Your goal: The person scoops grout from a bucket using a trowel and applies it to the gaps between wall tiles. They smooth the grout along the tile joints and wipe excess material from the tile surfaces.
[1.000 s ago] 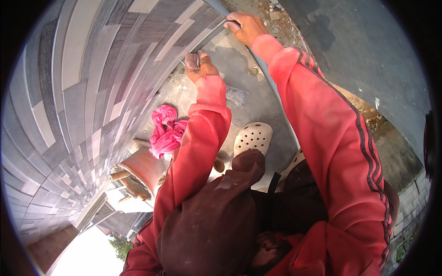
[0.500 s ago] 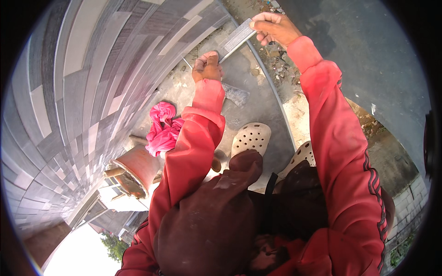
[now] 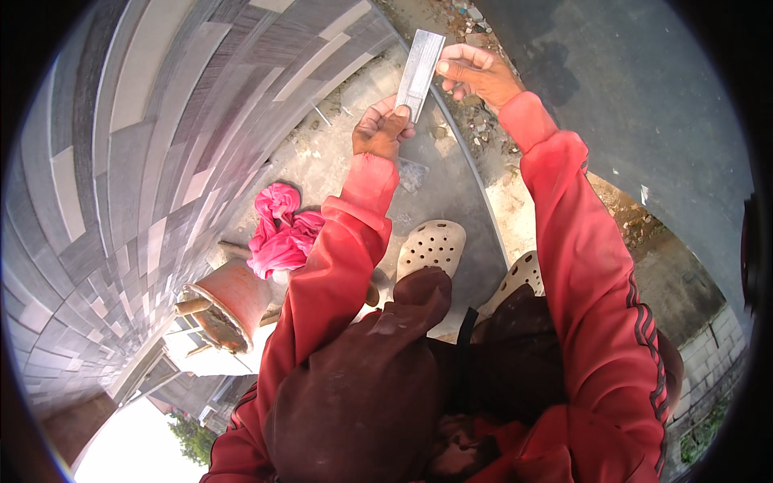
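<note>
Here, the left hand pinches a grey strip — right hand loosely half-curled beside it.

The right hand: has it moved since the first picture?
Yes, the right hand has moved to the right, away from the tiled wall.

I get bright daylight; sky blown white at 8 o'clock. Soft-edged shadow on grey surface between 1 and 2 o'clock. Tiled wall bows hard toward 9 o'clock; black fisheye vignette rings my view.
</note>
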The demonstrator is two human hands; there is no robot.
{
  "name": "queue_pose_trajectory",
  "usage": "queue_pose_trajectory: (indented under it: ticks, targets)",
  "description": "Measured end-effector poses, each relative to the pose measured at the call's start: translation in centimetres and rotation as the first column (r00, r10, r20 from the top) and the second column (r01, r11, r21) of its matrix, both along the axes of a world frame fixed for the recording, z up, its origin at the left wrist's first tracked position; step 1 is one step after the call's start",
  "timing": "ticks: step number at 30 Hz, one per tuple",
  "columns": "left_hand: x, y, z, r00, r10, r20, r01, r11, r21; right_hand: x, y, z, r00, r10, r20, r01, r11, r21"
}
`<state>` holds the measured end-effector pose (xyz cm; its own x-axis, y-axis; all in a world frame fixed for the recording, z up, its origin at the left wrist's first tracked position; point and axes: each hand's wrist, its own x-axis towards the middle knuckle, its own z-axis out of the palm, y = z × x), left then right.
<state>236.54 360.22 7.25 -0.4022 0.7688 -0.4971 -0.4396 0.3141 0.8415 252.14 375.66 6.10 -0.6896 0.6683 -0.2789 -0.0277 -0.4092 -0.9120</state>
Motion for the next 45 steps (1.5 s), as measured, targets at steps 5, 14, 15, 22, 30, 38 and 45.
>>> queue_pose_trajectory:
  ticks: [5,14,15,22,30,38,45]
  targets:
    - [1.9,0.1,0.6,0.987,-0.145,-0.065,0.134,0.979,-0.151,0.0,-1.4,-0.6,0.988,0.054,0.141,-0.088,0.966,0.244]
    - [-1.1,2.4,0.4,0.961,0.114,-0.251,-0.058,0.974,0.219,-3.1,-0.4,2.4,0.903,-0.094,0.420,-0.385,0.261,0.885]
    - [-1.5,2.4,0.0,0.972,0.147,-0.181,-0.101,0.965,0.241,-3.5,-0.2,2.2,0.899,-0.103,0.425,-0.387,0.265,0.883]
    - [-2.9,2.5,-1.5,0.963,0.266,0.053,-0.271,0.936,0.223,-4.3,0.9,-0.2,0.930,-0.167,0.327,-0.114,0.715,0.689]
    - [-2.2,3.4,-1.8,0.853,0.511,-0.109,-0.489,0.854,0.181,-6.2,0.4,-1.6,0.907,-0.265,0.328,-0.042,0.718,0.695]
    - [-2.0,4.7,-2.0,0.749,0.655,-0.098,-0.631,0.751,0.195,-7.2,0.7,-1.0,0.894,-0.249,0.372,-0.061,0.755,0.653]
    - [-1.3,3.6,-0.6,0.791,0.612,0.006,-0.600,0.773,0.205,-6.9,0.5,-0.9,0.893,-0.302,0.333,0.022,0.769,0.639]
